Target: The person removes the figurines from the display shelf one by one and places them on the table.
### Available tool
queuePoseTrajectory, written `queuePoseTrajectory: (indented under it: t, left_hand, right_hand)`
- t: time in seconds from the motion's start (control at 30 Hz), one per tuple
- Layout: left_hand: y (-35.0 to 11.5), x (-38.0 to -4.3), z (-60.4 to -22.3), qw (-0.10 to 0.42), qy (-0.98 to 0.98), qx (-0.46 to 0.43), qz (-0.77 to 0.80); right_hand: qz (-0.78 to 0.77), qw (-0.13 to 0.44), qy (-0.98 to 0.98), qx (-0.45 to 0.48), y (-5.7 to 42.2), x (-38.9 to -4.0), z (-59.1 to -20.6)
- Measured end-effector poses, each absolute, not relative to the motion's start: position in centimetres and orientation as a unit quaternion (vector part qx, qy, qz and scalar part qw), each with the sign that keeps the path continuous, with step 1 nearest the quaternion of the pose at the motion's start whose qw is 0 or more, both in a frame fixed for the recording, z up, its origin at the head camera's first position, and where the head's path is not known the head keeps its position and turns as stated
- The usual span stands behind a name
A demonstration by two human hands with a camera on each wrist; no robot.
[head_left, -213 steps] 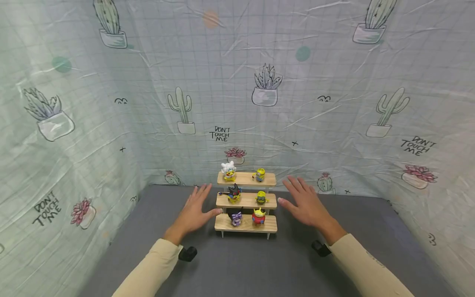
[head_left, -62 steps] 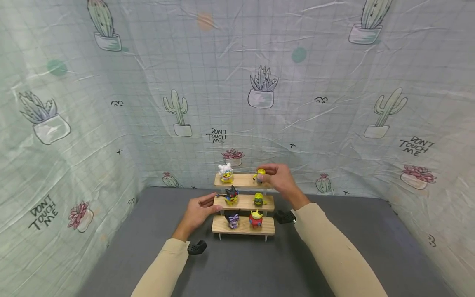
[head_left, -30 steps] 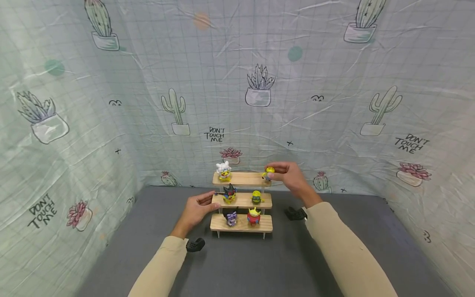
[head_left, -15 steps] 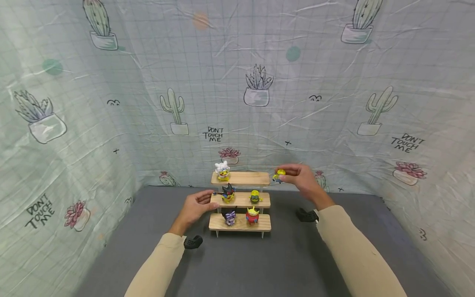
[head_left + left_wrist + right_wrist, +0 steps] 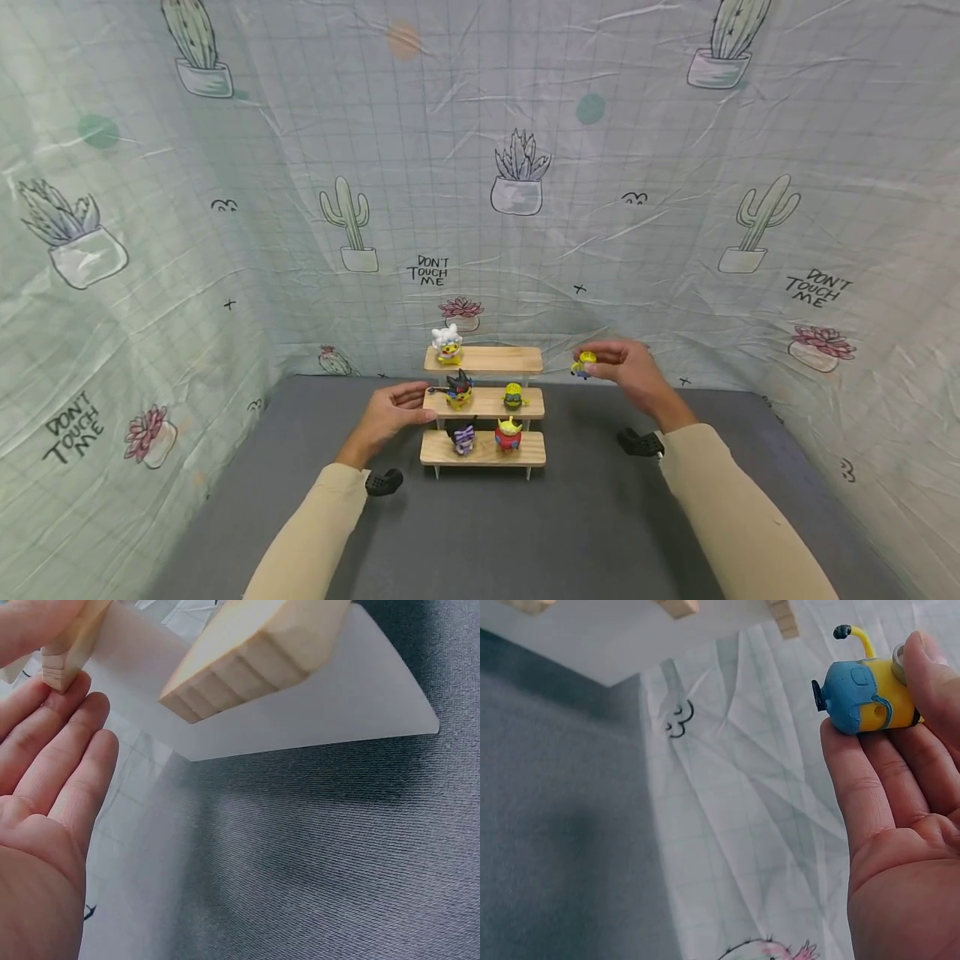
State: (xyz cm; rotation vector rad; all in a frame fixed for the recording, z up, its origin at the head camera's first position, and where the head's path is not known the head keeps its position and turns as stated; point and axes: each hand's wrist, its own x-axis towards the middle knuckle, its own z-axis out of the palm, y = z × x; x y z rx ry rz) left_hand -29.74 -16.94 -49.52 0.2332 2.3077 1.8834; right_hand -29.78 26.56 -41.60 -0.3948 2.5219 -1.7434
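My right hand pinches a yellow-and-blue Minion figurine between thumb and fingers, off to the right of a three-tier wooden display stand. At the stand's left side, my left hand grips the end of the middle shelf, thumb on top and fingertips underneath. A white-hooded yellow figurine stands on the left of the top shelf. The middle shelf carries a black-eared figurine and a goggled Minion. On the bottom shelf are a purple-and-black figurine and a red-suited alien figurine.
The stand rests on a dark grey tabletop, with translucent side supports under its shelves. A cactus-printed cloth surrounds the table behind and on both sides.
My right hand has taken the Minion figurine off the top shelf's right end and moved it rightward past the stand. My left hand came in to the middle shelf's end and stays there.
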Motion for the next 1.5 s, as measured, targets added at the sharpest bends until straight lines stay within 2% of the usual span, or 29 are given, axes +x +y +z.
queuePoseTrajectory:
  t: [0.97, 1.5]
  left_hand:
    - [-16.9, -30.1, -49.5, 0.065, 0.783, 0.066, 0.615]
    - [-16.9, -30.2, -49.1, 0.078, 0.798, 0.066, 0.594]
  right_hand:
    - [-0.565, 0.042, 0.816, -0.113, 30.1, -29.3, -44.0]
    - [-0.568, 0.046, 0.814, -0.11, 31.6, -29.1, -44.5]
